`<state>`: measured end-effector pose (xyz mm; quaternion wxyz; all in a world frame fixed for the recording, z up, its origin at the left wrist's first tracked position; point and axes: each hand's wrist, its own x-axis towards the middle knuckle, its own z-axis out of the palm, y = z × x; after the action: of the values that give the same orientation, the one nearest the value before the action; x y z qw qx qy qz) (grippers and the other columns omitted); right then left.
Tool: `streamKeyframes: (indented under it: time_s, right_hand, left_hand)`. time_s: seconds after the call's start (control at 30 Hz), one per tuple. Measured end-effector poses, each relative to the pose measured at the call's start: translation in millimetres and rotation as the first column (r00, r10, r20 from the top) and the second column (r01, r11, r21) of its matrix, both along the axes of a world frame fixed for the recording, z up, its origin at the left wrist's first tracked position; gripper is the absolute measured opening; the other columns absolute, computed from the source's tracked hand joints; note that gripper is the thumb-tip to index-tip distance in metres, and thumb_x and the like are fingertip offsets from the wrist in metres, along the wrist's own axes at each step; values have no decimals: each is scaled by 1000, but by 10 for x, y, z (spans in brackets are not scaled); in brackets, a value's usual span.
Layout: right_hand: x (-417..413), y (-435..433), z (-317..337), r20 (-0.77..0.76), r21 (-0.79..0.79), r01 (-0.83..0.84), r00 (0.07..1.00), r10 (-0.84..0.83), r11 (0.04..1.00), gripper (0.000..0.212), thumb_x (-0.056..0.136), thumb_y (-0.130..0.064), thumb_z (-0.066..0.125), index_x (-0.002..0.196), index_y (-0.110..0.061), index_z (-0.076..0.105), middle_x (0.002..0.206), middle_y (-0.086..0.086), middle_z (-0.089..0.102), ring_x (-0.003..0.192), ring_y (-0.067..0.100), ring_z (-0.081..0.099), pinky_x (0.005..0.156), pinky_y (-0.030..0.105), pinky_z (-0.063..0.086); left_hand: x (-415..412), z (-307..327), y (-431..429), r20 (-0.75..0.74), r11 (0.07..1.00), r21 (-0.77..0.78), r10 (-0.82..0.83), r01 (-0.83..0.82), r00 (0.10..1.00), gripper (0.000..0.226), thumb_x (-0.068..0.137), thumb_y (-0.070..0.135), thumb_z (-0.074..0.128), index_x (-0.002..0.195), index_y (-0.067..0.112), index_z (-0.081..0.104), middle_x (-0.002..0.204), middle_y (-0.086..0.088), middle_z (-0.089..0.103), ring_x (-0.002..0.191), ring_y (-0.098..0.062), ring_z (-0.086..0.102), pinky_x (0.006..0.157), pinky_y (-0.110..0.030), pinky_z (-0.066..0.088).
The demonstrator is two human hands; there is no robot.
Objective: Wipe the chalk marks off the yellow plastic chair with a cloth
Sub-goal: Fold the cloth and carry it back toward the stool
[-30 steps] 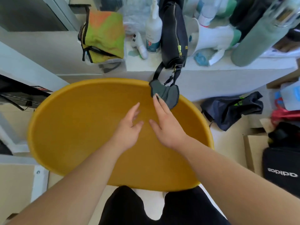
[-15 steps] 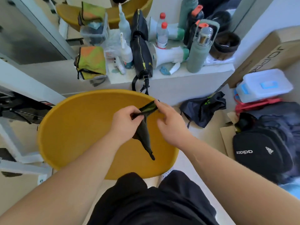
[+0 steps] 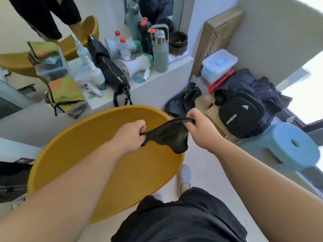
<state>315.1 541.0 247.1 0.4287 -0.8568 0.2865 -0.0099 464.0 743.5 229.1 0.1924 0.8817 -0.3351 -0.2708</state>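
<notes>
Since half a second ago you are pulling your hands apart, and the cloth that was dangling from them is now stretching out between them; your view is also swinging toward 2 o'clock.

The yellow chair [image 3: 87, 154] is filling the lower left, its seat tilting up toward you. Your left hand [image 3: 129, 135] is curling round one end of the dark cloth [image 3: 167, 135] and your right hand [image 3: 201, 130] is gripping the other end, at 3 o'clock from the left. The cloth is sagging between them in the air, hanging over the seat's rim at 2 o'clock and not touching it.

At 12 o'clock a white ledge [image 3: 157, 84] is carrying bottles, a megaphone [image 3: 138, 64] and a black pouch [image 3: 111, 70]. At 3 o'clock a blue stool [image 3: 293, 145] is standing just beside a black bag [image 3: 241, 116]. A white shoe [image 3: 184, 173] is showing on the floor at 5 o'clock from the cloth.

Your forearms are covering part of the seat, and blur is keeping any chalk marks too faint to make out.
</notes>
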Motion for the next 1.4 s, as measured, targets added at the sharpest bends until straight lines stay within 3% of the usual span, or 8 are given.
streamKeyframes:
  time_s: [0.17, 0.33, 0.53, 0.77, 0.87, 0.97, 1.2, 1.4]
  right_hand:
    - [-557, 60, 270, 25, 93, 267, 962, -271, 959, 9, 103, -31, 56, 100, -22, 56, 86, 4, 65, 79, 24, 62, 72, 45, 53]
    - [-1224, 14, 319, -83, 80, 378, 925, -372, 922, 13, 98, -34, 64, 111, -31, 61, 106, -5, 68, 98, 17, 65, 90, 43, 58]
    - [-1940, -55, 296, 13, 268, 552, 817, -576, 789, 19, 99, -16, 57, 101, -35, 63, 98, 0, 72, 86, 19, 64, 77, 35, 55]
    - [-2837, -505, 311, 67, 543, 625, 634, -771, 561, 28, 96, -3, 58, 112, -20, 72, 105, 6, 67, 95, 23, 63, 86, 45, 61]
    - [-3396, -841, 263, 80, 564, 586, 663, -745, 582, 61, 86, 10, 58, 140, -19, 56, 123, 6, 58, 107, 26, 64, 88, 43, 61]
    - [-3993, -1232, 216, 43, 490, 612, 695, -718, 621, 73, 82, 15, 54, 145, -19, 52, 132, 3, 54, 110, 28, 65, 87, 40, 60]
    - [-5118, -1908, 104, 24, 182, 729, 668, -744, 660, 44, 84, 8, 52, 97, -27, 75, 114, 3, 68, 98, 22, 65, 65, 25, 53]
    - [-5473, -2304, 154, 114, 171, 689, 696, -709, 704, 29, 87, 4, 59, 90, -15, 80, 108, -6, 75, 98, 4, 67, 77, 9, 50]
  left_hand:
    - [-302, -67, -40, -227, 988, -87, 107, -130, 968, 17, 98, 14, 49, 103, 26, 60, 90, 3, 65, 73, -20, 59, 54, -28, 40]
    - [-634, -7, -295, -395, 971, -146, 119, -190, 911, 21, 102, 19, 43, 88, 20, 59, 78, 1, 56, 75, -20, 50, 61, -31, 35]
    - [-1089, 85, -648, -608, 953, -154, 116, -260, 786, 35, 104, 38, 37, 131, 25, 55, 132, 0, 57, 123, -23, 52, 110, -47, 41]
    - [-1962, 189, -1296, -697, 985, -119, -172, 123, 697, 86, 71, 33, 86, 143, 33, 38, 138, -2, 55, 123, -23, 57, 103, -45, 50]
    - [-2447, 161, -1671, -701, 967, -103, -237, 234, 673, 113, 69, 1, 81, 147, 56, 21, 156, -7, 34, 139, -34, 41, 109, -54, 42]
    - [-2977, 99, -2047, -694, 988, -132, -152, 84, 704, 105, 72, -14, 67, 149, 45, 27, 130, -19, 57, 111, -39, 63, 87, -47, 59]
    - [-4061, 246, -2823, -335, 983, -183, -90, 29, 938, 30, 87, -3, 55, 83, 20, 73, 88, -5, 69, 86, -23, 62, 68, -35, 57]
    - [-4473, 491, -3374, -203, 912, -114, -411, 395, 889, 33, 78, 20, 80, 110, 21, 72, 104, 10, 60, 96, -9, 59, 79, -22, 51]
